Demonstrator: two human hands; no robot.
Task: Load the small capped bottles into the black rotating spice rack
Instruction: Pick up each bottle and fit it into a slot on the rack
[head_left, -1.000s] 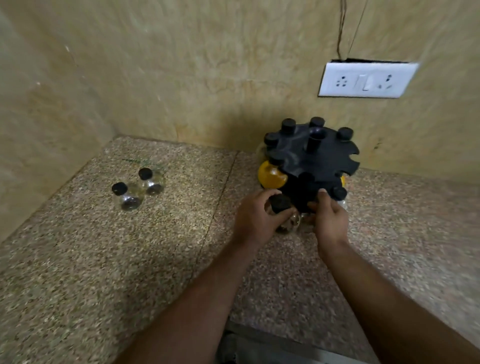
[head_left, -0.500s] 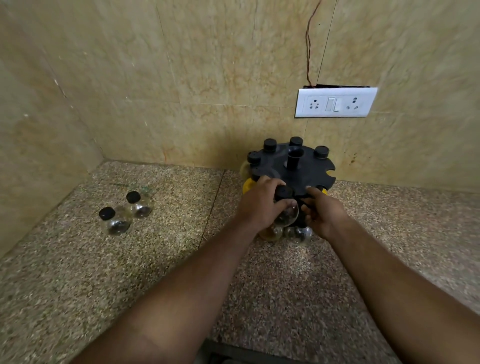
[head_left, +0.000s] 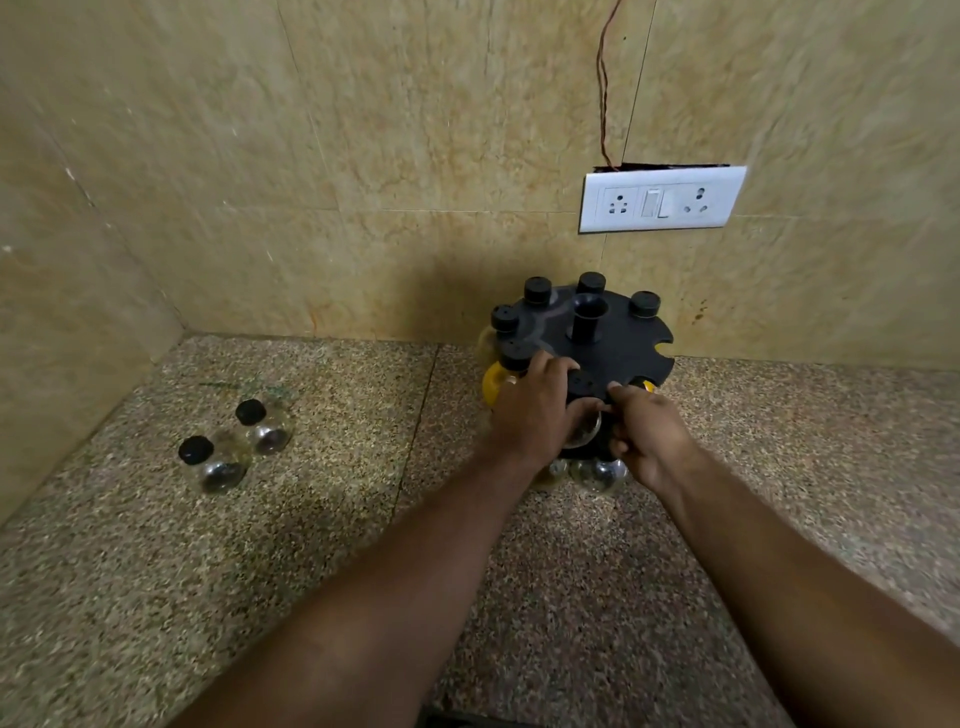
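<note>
The black rotating spice rack (head_left: 628, 345) stands on the speckled counter against the back wall, with several black-capped bottles hanging in its slots. My left hand (head_left: 535, 410) grips a clear black-capped bottle (head_left: 582, 387) at the rack's front edge, at a slot. My right hand (head_left: 647, 436) touches the rack's front rim just right of that bottle, fingers curled on it. A yellow-filled bottle (head_left: 493, 382) hangs at the rack's left. Two loose clear bottles (head_left: 262, 428) (head_left: 210, 465) stand on the counter far left.
A white socket and switch plate (head_left: 662, 197) sits on the wall above the rack, with a red wire (head_left: 605, 83) running up. A side wall (head_left: 62, 291) closes the counter on the left. More clear bottles (head_left: 597, 475) hang low under the rack's front.
My left hand has lifted the clear bottle from low in front of the rack up to its top disc's front edge. My right hand stayed at the rim. The camera view tilted up.
</note>
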